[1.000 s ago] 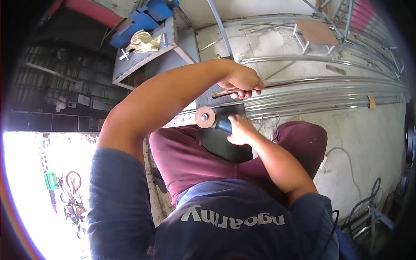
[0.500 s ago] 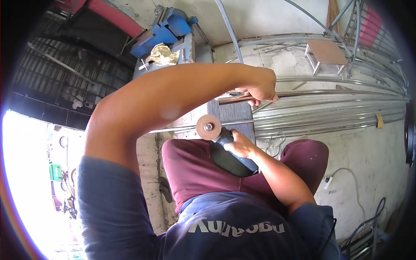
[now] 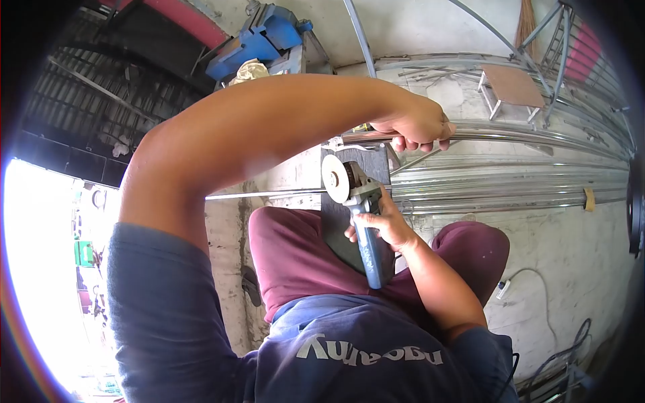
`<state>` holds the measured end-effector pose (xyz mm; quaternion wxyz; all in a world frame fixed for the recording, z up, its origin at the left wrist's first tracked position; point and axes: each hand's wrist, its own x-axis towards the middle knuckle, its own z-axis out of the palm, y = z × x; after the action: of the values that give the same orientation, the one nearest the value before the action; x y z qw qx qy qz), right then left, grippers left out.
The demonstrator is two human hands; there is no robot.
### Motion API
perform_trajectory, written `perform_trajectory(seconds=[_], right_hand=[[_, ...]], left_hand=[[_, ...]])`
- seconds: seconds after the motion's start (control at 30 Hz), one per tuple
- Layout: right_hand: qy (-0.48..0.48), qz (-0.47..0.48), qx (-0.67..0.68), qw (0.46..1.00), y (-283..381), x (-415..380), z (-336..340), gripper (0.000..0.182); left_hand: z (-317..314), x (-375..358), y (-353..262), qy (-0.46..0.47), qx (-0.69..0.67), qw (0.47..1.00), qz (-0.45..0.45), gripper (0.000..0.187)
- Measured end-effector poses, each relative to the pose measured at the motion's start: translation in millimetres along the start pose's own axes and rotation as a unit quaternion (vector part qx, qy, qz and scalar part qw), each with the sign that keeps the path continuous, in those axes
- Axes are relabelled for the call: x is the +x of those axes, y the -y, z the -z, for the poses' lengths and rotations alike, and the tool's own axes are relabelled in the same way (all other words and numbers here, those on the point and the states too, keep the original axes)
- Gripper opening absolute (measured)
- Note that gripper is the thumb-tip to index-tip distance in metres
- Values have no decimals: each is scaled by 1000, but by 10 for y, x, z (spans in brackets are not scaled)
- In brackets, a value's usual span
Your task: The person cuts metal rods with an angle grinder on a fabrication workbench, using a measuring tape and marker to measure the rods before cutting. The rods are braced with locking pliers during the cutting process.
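My right hand (image 3: 386, 221) is closed around the body of a blue angle grinder (image 3: 366, 245). The grinder's pale disc (image 3: 336, 179) is tilted up on the left, over a dark narrow bench (image 3: 373, 164). Farther out, my left hand (image 3: 420, 124) curls its fingers around shiny metal tubes (image 3: 494, 133), which run off to the right. My left forearm crosses above the bench and hides part of it. One thin metal rod (image 3: 269, 195) sticks out to the left behind the grinder disc.
Many long metal tubes (image 3: 504, 181) lie on the floor to the right. A blue bench vise (image 3: 265, 40) stands at upper left, beside a crumpled cloth (image 3: 248, 70). A small brown-topped stool (image 3: 514, 87) is at upper right. A cable (image 3: 544, 289) lies at lower right.
The grinder has swung upright, its disc moving slightly right and up, its body now pointing toward me. My left hand has shifted right with the tubes, which have risen slightly.
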<state>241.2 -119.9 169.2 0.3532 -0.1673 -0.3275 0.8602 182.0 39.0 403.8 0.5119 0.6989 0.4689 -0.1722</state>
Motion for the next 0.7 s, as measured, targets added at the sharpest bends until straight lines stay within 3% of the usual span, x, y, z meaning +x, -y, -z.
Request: perform_trajectory(seconds=[0.17, 0.23, 0.53, 0.57, 0.67, 0.7], right_hand=[[-16, 4, -81, 997, 100, -146, -162, 80], [-14, 26, -36, 999, 59, -141, -156, 83], [-45, 127, -162, 978, 219, -166, -250, 106], [-65, 75, -105, 990, 271, -221, -255, 99], [-82, 226, -303, 922, 236, -158, -225, 102], [-85, 173, -245, 950, 322, -195, -298, 100]], left_hand=[[81, 171, -55, 27, -13, 999, 16, 47], [62, 277, -64, 39, -14, 999, 18, 46], [31, 315, -74, 39, -42, 998, 24, 52], [30, 293, -88, 28, -40, 998, 27, 54], [42, 367, -50, 41, -27, 998, 26, 54], [32, 395, -28, 49, -36, 998, 25, 54]])
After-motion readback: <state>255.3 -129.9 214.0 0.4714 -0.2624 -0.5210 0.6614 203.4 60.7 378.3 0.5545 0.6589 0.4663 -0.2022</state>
